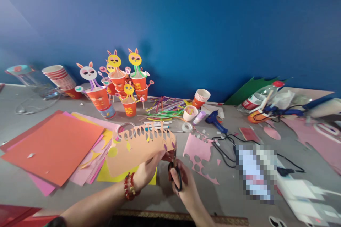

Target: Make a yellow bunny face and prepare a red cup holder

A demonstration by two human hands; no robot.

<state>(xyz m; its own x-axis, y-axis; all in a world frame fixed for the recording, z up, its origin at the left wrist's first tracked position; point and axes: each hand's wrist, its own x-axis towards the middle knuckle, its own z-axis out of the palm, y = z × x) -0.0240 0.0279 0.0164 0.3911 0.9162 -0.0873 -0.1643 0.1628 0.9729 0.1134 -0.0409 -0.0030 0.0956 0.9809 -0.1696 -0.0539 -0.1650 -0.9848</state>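
Note:
My left hand (147, 168), with red beads on its wrist, grips the lower right edge of a peach paper sheet (138, 150). The sheet's upper edge is cut into a row of rounded notches, and small purple shapes show near its right end. Black-handled scissors (178, 181) are in my right hand (186, 184), with fingers through the handles. Their blades point away from me at the sheet's right end; whether they touch the paper is hard to see. Under the peach sheet lies a yellow sheet (117, 175).
Coloured paper (58, 142) is piled at left. Paper cups with rabbit faces (99, 97) stand at the back beside pipe cleaners (165, 108). A cut pink sheet (198, 149), a blue glue gun (217, 122) with a black cord, and a bottle (259, 97) are at right.

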